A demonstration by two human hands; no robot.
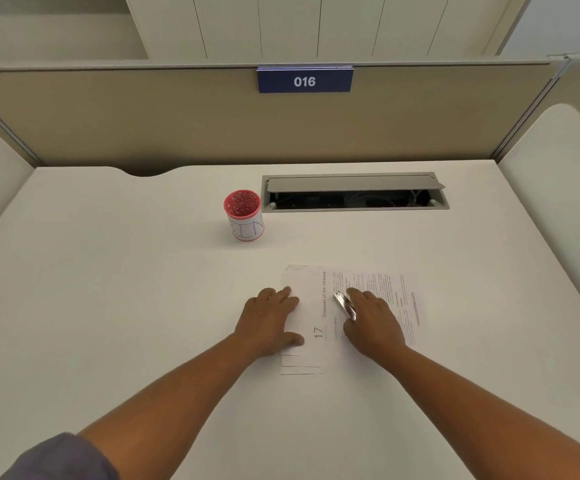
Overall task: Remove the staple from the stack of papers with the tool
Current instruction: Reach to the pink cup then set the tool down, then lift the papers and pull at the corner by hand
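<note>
A stack of printed papers (319,303) lies flat on the white desk (126,289), turned sideways with a "17" heading. My left hand (269,322) rests palm down on the stack's left edge, fingers spread. My right hand (373,322) lies on the middle of the papers and holds a shiny metal staple remover (344,304), which points away toward the upper left. The staple itself is too small to make out.
A red cup (243,214) with a white label reading "BIN" stands behind the papers. Right of it is an open grey cable hatch (354,192) set in the desk. A beige partition (177,126) with a "016" sign closes off the back.
</note>
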